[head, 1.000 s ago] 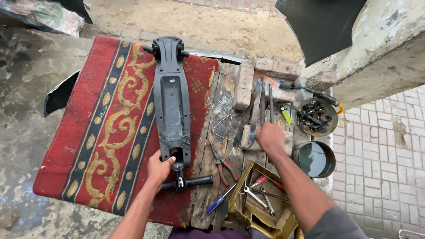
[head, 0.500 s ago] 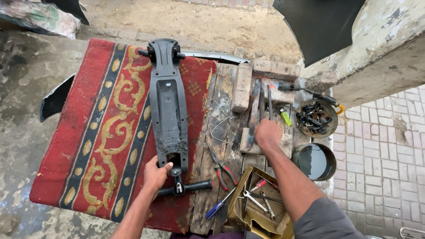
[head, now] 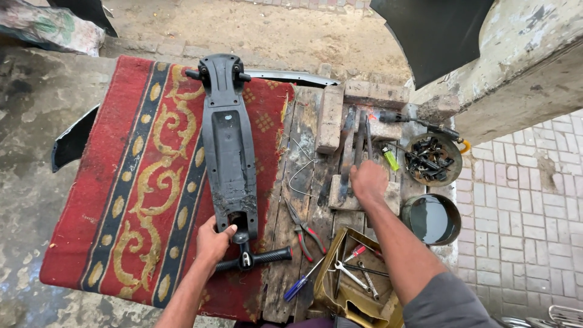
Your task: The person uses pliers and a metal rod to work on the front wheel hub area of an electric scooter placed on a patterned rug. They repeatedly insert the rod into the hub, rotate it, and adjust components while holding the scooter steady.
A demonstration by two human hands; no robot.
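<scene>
**Red carpet, black scooter deck, tools to your right**

Red woven carpet point(head: 139, 182) with gold scrolls and dark blue bands covers the left of your worktop; bare, stained wooden planks point(head: 303, 182) carry on to the right of it. Gritty concrete lies beyond the far edge, and pale paving bricks run along the right.

Your left hand point(head: 214, 242) clasps the near end of the black plastic scooter deck point(head: 228, 146), fingers curled round its scuffed, dusty edge, thumb on top. That deck lies lengthways on the carpet, stretching away from your fingertips to a forked far end. Just right of your knuckles a black handlebar grip point(head: 258, 259) sticks out sideways.

Your right hand point(head: 367, 181) rests palm-down on long dark metal tools point(head: 355, 152) on the planks, fingers bent over them; whether it grips one, you cannot tell. Beyond your fingertips lie rough bricks point(head: 331, 118). Between your hands are red-handled pliers point(head: 303, 228).

Right of your right hand, a round rusty tin point(head: 433, 159) holds dark bolts and small parts, and nearer you a round pot point(head: 432, 218) holds dark liquid. Under your right forearm an open yellowish metal box point(head: 349, 279) holds spanners and screwdrivers; a blue-handled screwdriver point(head: 299, 284) lies beside it.
</scene>
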